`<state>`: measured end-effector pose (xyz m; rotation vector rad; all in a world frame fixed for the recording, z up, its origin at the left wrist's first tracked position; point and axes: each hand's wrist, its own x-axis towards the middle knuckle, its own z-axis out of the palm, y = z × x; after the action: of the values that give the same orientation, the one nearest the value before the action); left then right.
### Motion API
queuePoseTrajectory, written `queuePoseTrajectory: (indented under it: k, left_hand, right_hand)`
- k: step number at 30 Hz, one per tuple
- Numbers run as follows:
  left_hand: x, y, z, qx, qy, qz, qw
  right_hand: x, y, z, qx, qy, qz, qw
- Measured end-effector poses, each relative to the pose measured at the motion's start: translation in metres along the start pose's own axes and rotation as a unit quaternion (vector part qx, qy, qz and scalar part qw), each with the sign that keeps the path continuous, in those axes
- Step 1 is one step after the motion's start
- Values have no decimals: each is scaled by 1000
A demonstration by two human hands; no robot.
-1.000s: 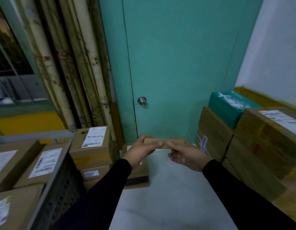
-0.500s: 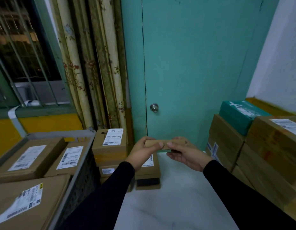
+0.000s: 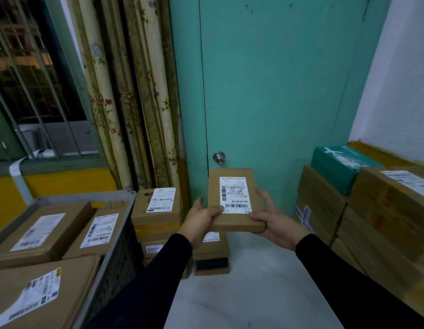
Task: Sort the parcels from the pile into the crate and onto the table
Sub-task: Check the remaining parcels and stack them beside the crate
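Two arms in long black sleeves reach forward from the bottom of the view, coming in from about 7 o'clock and 5 o'clock and meeting near the middle. The left hand (image 3: 198, 223) holds the left side of a flat brown cardboard parcel with a white label (image 3: 234, 200). Its thumb lies on top, at the near left corner, and its fingers curl under the edge. The right hand (image 3: 276, 223) holds the right side. Its fingers reach up along the right edge toward 12 o'clock, and its palm sits under the near corner. Both wrists are bare past the cuffs. The hands are level, one at each side.
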<state>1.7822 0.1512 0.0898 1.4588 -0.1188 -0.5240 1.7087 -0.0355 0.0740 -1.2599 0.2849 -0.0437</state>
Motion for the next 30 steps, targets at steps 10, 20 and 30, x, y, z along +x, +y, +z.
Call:
queuePoseTrajectory:
  k: [10, 20, 30]
  left_hand:
    - [1, -7, 4, 76, -79, 18, 994]
    - [-1, -9, -1, 95, -73, 33, 992]
    - [-2, -10, -9, 107, -68, 25, 992]
  right_hand:
    - [5, 2, 3, -58, 29, -46, 997]
    - [12, 16, 6, -60, 47, -63, 995]
    - [11, 16, 9, -69, 28, -57, 996]
